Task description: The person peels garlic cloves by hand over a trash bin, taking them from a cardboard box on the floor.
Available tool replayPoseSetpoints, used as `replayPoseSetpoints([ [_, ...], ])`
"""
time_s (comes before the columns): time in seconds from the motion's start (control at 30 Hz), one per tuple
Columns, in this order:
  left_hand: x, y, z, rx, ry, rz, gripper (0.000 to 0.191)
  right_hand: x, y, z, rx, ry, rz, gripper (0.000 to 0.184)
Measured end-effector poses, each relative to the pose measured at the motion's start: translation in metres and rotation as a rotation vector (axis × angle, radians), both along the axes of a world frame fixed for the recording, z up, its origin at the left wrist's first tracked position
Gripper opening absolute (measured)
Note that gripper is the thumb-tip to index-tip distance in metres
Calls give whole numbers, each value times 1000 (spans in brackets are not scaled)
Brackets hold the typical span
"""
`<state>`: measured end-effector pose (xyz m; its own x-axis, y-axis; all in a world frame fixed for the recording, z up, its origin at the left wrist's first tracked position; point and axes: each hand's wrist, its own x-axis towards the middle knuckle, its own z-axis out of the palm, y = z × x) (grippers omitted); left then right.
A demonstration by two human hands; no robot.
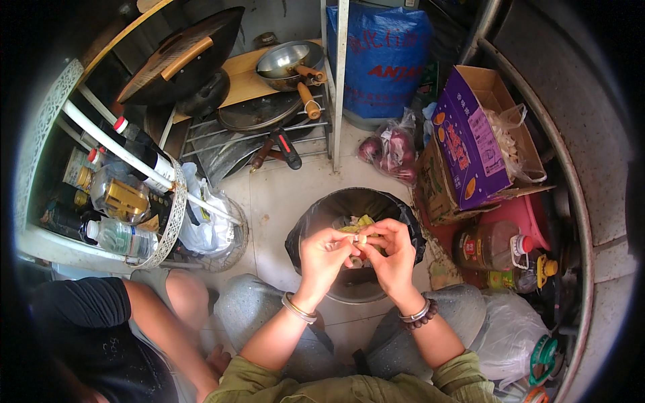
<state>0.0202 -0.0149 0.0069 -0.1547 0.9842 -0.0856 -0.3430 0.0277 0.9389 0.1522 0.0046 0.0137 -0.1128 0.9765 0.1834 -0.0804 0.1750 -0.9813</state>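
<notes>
My left hand [321,256] and my right hand [394,262] meet over a bin [359,293] lined with a black plastic bag [307,211]. Pinched between the fingertips of both is a small pale piece of food [362,239], possibly a garlic clove; the fingers hide part of it. Below the hands, yellow-green and whitish scraps [364,220] lie inside the bin. The bin stands on the tiled floor between my knees.
To the left, a person in a dark shirt [85,322] sits close by. Bottles [123,242] crowd a white rack; pans [287,60] fill a shelf ahead. Bagged red onions [393,153], a purple carton [473,146] and an oil jug [484,247] stand to the right.
</notes>
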Motion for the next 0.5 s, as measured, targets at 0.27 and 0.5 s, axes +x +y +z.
replayPoseSetpoints([
  [0.27, -13, 9, -13, -115, 76, 149, 5, 11, 15, -3, -191, 401, 111, 38],
  [0.5, -3, 8, 1, 57, 241, 49, 23, 13, 15, -8, -210, 371, 138, 25],
])
